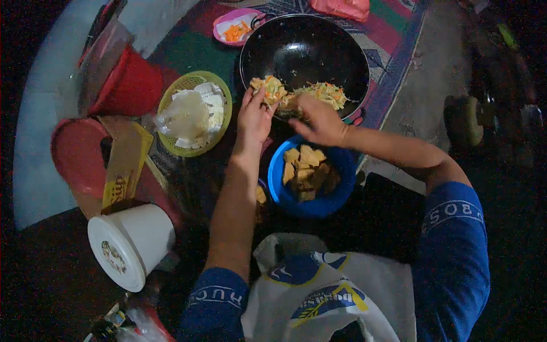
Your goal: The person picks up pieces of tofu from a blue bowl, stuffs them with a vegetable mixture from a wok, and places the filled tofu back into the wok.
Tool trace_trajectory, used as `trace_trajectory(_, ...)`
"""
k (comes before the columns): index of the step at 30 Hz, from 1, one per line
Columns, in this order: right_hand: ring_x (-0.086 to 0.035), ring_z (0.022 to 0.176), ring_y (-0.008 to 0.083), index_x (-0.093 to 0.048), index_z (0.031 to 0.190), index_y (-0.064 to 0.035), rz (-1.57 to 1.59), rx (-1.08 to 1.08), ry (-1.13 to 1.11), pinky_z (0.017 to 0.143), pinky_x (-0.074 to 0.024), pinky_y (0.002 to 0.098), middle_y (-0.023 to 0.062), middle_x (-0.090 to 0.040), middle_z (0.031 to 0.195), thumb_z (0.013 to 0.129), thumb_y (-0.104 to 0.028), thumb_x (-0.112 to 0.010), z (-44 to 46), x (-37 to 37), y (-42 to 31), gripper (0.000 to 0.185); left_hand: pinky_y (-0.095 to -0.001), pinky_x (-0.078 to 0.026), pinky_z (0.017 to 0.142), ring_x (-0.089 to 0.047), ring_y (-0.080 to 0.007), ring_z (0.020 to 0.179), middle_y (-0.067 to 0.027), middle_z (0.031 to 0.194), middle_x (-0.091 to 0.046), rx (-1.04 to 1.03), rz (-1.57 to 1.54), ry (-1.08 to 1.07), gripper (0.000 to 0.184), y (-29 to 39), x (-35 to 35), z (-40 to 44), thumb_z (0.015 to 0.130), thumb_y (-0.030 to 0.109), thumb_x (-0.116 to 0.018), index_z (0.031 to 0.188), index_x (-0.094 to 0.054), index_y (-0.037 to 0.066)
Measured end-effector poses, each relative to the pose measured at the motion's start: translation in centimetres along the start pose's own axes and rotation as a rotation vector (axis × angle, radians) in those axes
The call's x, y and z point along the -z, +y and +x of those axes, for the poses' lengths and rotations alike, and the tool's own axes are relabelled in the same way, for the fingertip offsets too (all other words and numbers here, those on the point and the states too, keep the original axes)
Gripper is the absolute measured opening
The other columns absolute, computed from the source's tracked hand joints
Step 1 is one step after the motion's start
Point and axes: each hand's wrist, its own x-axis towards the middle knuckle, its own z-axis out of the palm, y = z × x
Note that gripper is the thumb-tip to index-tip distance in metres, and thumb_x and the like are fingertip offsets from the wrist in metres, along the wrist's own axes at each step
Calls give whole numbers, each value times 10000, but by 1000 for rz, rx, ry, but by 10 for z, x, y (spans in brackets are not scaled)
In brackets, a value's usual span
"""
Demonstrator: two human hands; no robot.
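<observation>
My left hand (254, 118) holds a golden fried tofu piece (269, 87) filled with shredded vegetables, above the near left rim of a black wok (302, 48). Close to its right, my right hand (323, 121) is closed at the wok's near edge, its fingertips bunched; what they pinch is partly hidden. A heap of shredded cabbage and carrot (327, 93) lies in the wok just beyond those fingers. Below my right hand stands a blue basin (327, 208) with several fried tofu pieces (306, 162) in it.
A yellow-green basket (196, 151) with paper and a plastic bag stands left. A pink dish (219, 28) of carrot bits sits beyond it. Farther left are a red bucket (128, 85) and a white lidded tub (145, 233). A pinkish-red packet (342, 8) lies at the back.
</observation>
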Motion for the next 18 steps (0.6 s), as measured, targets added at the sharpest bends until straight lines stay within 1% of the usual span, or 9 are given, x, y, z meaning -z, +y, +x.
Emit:
trace_trajectory(1, -511, 817, 321, -457, 973, -47, 90, -135, 204, 720, -424, 362, 154, -489, 833, 705, -189, -572, 8, 4, 6, 325, -359, -429, 795, -487, -211, 954, -74, 1043, -475, -1, -12, 30, 310, -3, -1, 0, 807, 64, -468, 1103, -382, 91)
trace_trajectory(5, -487, 912, 297, -457, 1002, -39, 202, -146, 342, 788, -392, 356, 169, -482, 940, 670, -195, -622, 24, -6, 44, 402, -277, -437, 678, -510, -158, 862, -55, 989, -497, 48, 45, -7, 268, -26, -1, 3, 804, 70, -484, 1059, -408, 103)
trace_trajectory(7, -503, 890, 188, -471, 1028, -46, 244, -177, 217, 716, -410, 264, 92, -506, 986, 673, -179, -652, 28, -4, 50, 420, -260, -423, 669, -501, -141, 841, -32, 959, -497, 34, 39, 34, 211, -34, -11, 0, 808, 91, -486, 1010, -429, 105)
trace_trajectory(11, -516, 850, 159, -523, 930, -62, 348, -327, 84, 675, -411, 273, 58, -535, 952, 671, -184, -661, 28, 3, 60, 318, -286, -427, 719, -485, -141, 860, -23, 966, -490, 82, 64, 104, 187, -37, -17, 0, 818, 109, -472, 1001, -435, 122)
trace_trajectory(12, -516, 850, 159, -523, 930, -62, 353, -329, 84, 675, -411, 273, 58, -535, 952, 671, -184, -661, 30, 5, 60, 318, -293, -424, 739, -479, -145, 870, -26, 982, -483, 93, 35, 88, 199, -38, -17, 2, 821, 108, -466, 1016, -429, 127)
trace_trajectory(14, -515, 868, 274, -524, 876, -32, 367, -463, 26, 751, -407, 343, 140, -528, 926, 664, -187, -634, 33, 9, 60, 284, -301, -421, 758, -474, -150, 881, -29, 999, -476, 106, 13, 78, 211, -38, -17, 6, 824, 107, -459, 1030, -423, 132)
trace_trajectory(15, -515, 868, 274, -524, 876, -32, 373, -464, 24, 751, -407, 343, 140, -528, 926, 664, -187, -634, 34, 7, 63, 284, -284, -420, 738, -475, -145, 873, -41, 995, -473, 94, 26, 94, 237, -38, -17, 7, 823, 98, -458, 1054, -406, 110)
trace_trajectory(17, -493, 835, 291, -530, 881, -40, 84, -276, 109, 751, -400, 356, 142, -516, 904, 682, -200, -607, 37, 4, 72, 266, -266, -418, 717, -477, -139, 865, -53, 991, -470, 73, 44, 112, 265, -38, -19, 11, 821, 89, -458, 1077, -389, 88)
trace_trajectory(18, -493, 835, 291, -530, 881, -40, 90, -268, 110, 751, -400, 356, 142, -516, 904, 682, -200, -607, 40, 5, 73, 266, -255, -422, 696, -480, -135, 847, -52, 983, -470, 43, 59, 136, 270, -38, -20, 14, 822, 82, -453, 1082, -379, 87)
